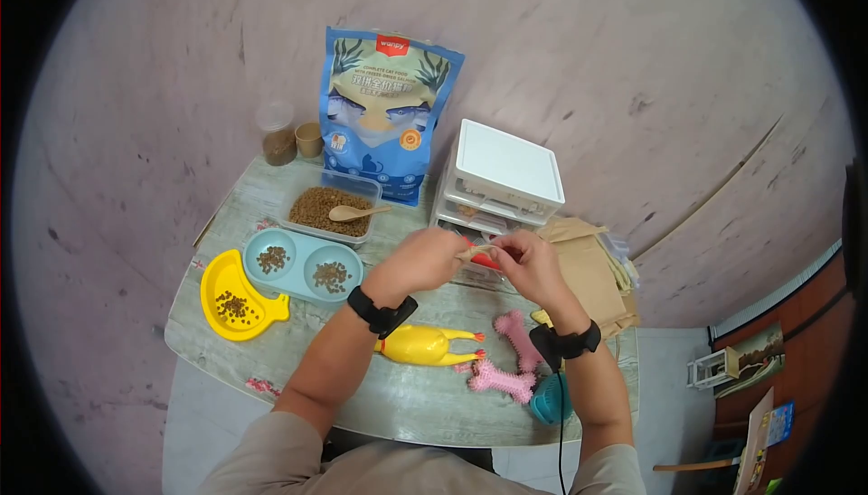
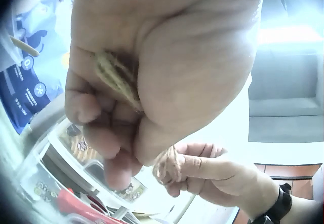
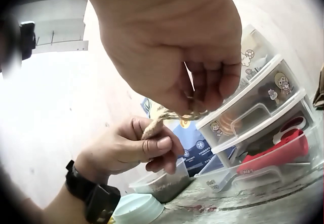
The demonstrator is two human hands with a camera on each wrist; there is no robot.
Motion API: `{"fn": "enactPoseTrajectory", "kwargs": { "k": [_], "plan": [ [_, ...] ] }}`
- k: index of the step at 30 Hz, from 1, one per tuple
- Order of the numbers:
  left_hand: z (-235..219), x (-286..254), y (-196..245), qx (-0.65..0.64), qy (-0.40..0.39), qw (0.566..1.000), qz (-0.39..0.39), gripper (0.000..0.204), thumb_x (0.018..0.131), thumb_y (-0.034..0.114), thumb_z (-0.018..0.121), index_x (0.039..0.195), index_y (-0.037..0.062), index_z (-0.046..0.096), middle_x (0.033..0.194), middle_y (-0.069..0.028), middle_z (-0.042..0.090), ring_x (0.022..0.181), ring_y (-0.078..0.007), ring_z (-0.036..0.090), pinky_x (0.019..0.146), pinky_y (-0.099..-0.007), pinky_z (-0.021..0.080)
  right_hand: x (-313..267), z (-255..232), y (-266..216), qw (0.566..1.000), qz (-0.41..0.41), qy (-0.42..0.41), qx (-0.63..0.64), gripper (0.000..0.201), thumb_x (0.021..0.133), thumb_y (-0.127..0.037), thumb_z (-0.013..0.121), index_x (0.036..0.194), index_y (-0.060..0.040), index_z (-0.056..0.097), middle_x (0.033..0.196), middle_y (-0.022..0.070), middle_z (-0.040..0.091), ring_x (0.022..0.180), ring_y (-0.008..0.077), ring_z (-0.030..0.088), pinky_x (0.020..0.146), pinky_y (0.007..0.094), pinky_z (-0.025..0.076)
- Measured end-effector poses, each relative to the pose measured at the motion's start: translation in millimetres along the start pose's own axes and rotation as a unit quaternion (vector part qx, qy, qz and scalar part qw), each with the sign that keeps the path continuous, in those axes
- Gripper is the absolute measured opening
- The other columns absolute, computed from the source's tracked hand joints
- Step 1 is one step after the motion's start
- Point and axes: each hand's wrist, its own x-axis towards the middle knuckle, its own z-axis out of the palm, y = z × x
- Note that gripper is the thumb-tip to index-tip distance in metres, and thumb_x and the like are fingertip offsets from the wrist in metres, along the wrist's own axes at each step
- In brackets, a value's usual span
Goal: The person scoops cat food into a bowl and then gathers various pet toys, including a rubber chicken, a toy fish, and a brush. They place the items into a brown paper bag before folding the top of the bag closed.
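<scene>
A pale, twisted cord [image 1: 476, 251] stretches between both hands above the table, in front of the drawers. My left hand [image 1: 418, 262] grips one part of it; in the left wrist view, a piece of cord [image 2: 116, 79] lies across the palm of the left hand [image 2: 167, 72] under curled fingers. My right hand [image 1: 533, 271] pinches the other part between thumb and fingers, and small loops [image 2: 167, 167] show at its fingertips. Seen from the right wrist, the cord [image 3: 164, 116] runs from the right hand [image 3: 172, 46] to the left hand [image 3: 139, 145], a short gap apart.
Behind stand a blue food bag [image 1: 389, 115] and white drawers [image 1: 506, 169]. A kibble tub [image 1: 375, 189], blue double bowl [image 1: 303, 264] and yellow bowl [image 1: 271, 319] are at left. Nearer lie a yellow toy [image 1: 420, 345], pink bone toys [image 1: 502, 381] and a teal object [image 1: 548, 400]; brown paper [image 1: 583, 269] is right.
</scene>
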Motion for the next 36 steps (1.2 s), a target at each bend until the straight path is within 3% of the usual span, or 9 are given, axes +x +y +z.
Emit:
{"fn": "enactPoseTrajectory", "kwargs": {
  "k": [3, 6, 10, 15, 17, 21, 26, 29, 36],
  "plan": [
    [-10.1, -2.2, -8.7, 0.033, 0.082, 0.996, -0.026, 0.022, 0.088, 0.023, 0.061, 0.086, 0.0010, 0.065, 0.079, -0.0228, 0.063, 0.079, -0.0425, 0.061, 0.067, -0.0486, 0.047, 9.5, 14.4, 23.2, 0.963, 0.153, -0.008, 0.223, 0.015, 0.089, -0.009, 0.064, 0.100, 0.0006, 0.065, 0.079, 0.0073, 0.065, 0.069, 0.0174, 0.063, 0.064, 0.0312, 0.051],
    [-23.0, -3.2, -14.0, -0.002, 0.229, 0.968, -0.104, 0.025, 0.091, 0.024, 0.059, 0.086, -0.0001, 0.063, 0.074, -0.0225, 0.061, 0.070, -0.0414, 0.059, 0.062, -0.0463, 0.045, 21.8, 19.0, 35.2, 0.700, 0.363, -0.023, 0.614, 0.014, 0.089, -0.009, 0.062, 0.103, -0.0026, 0.063, 0.083, 0.0078, 0.066, 0.069, 0.0170, 0.063, 0.066, 0.0305, 0.054],
    [-33.9, -3.5, -6.0, -0.060, 0.256, 0.954, -0.142, 0.029, 0.091, 0.027, 0.060, 0.085, -0.0013, 0.062, 0.068, -0.0195, 0.059, 0.062, -0.0349, 0.055, 0.060, -0.0419, 0.044, 28.5, 46.3, 46.8, 0.593, 0.387, 0.026, 0.706, 0.016, 0.091, -0.011, 0.061, 0.105, -0.0025, 0.062, 0.082, 0.0071, 0.065, 0.069, 0.0173, 0.061, 0.064, 0.0302, 0.053],
    [-34.9, -3.5, -4.0, -0.077, 0.235, 0.955, -0.166, 0.037, 0.089, 0.035, 0.060, 0.084, -0.0007, 0.063, 0.076, -0.0229, 0.064, 0.074, -0.0413, 0.063, 0.066, -0.0446, 0.048, 23.6, 48.0, 32.1, 0.614, 0.388, 0.031, 0.686, 0.016, 0.092, -0.012, 0.060, 0.105, -0.0030, 0.061, 0.080, 0.0063, 0.063, 0.068, 0.0173, 0.059, 0.063, 0.0304, 0.052],
    [-34.8, -2.8, -4.8, -0.080, 0.218, 0.957, -0.173, 0.037, 0.089, 0.036, 0.060, 0.085, -0.0007, 0.063, 0.076, -0.0228, 0.064, 0.074, -0.0410, 0.063, 0.067, -0.0446, 0.049, 18.9, 47.2, 31.9, 0.691, 0.391, 0.001, 0.608, 0.014, 0.093, -0.013, 0.059, 0.103, -0.0038, 0.059, 0.080, 0.0065, 0.062, 0.069, 0.0178, 0.059, 0.063, 0.0305, 0.051],
    [-29.8, -2.4, -7.2, -0.085, 0.197, 0.962, -0.171, 0.039, 0.091, 0.038, 0.058, 0.086, -0.0008, 0.064, 0.077, -0.0232, 0.064, 0.075, -0.0416, 0.063, 0.067, -0.0451, 0.049, 16.5, 47.6, 38.2, 0.686, 0.399, 0.012, 0.608, 0.013, 0.093, -0.015, 0.057, 0.102, -0.0045, 0.057, 0.082, 0.0078, 0.063, 0.070, 0.0182, 0.061, 0.062, 0.0308, 0.051],
    [-27.1, -1.5, -5.8, -0.077, 0.192, 0.965, -0.161, 0.037, 0.091, 0.036, 0.057, 0.087, -0.0009, 0.064, 0.078, -0.0237, 0.065, 0.078, -0.0423, 0.063, 0.068, -0.0456, 0.048, 28.2, 61.0, 43.7, 0.536, 0.369, 0.083, 0.755, 0.007, 0.091, -0.009, 0.057, 0.090, -0.0026, 0.059, 0.078, 0.0084, 0.063, 0.068, 0.0196, 0.059, 0.066, 0.0323, 0.050],
    [-29.1, -1.8, -4.8, -0.077, 0.186, 0.967, -0.158, 0.035, 0.090, 0.033, 0.059, 0.087, -0.0009, 0.066, 0.080, -0.0241, 0.064, 0.080, -0.0423, 0.063, 0.070, -0.0463, 0.048, 25.4, 73.7, 43.8, 0.499, 0.336, 0.082, 0.795, 0.007, 0.089, -0.009, 0.057, 0.094, -0.0035, 0.056, 0.080, 0.0093, 0.062, 0.069, 0.0218, 0.059, 0.067, 0.0348, 0.051],
    [-18.1, -2.5, -18.5, 0.034, 0.234, 0.967, -0.093, 0.029, 0.086, 0.027, 0.067, 0.092, -0.0011, 0.070, 0.084, -0.0190, 0.061, 0.081, -0.0359, 0.060, 0.074, -0.0429, 0.047, 2.9, 72.8, 23.0, 0.516, 0.354, 0.064, 0.778, 0.011, 0.091, -0.017, 0.053, 0.090, -0.0055, 0.055, 0.076, 0.0082, 0.061, 0.068, 0.0209, 0.058, 0.067, 0.0330, 0.048]
  ]
}}
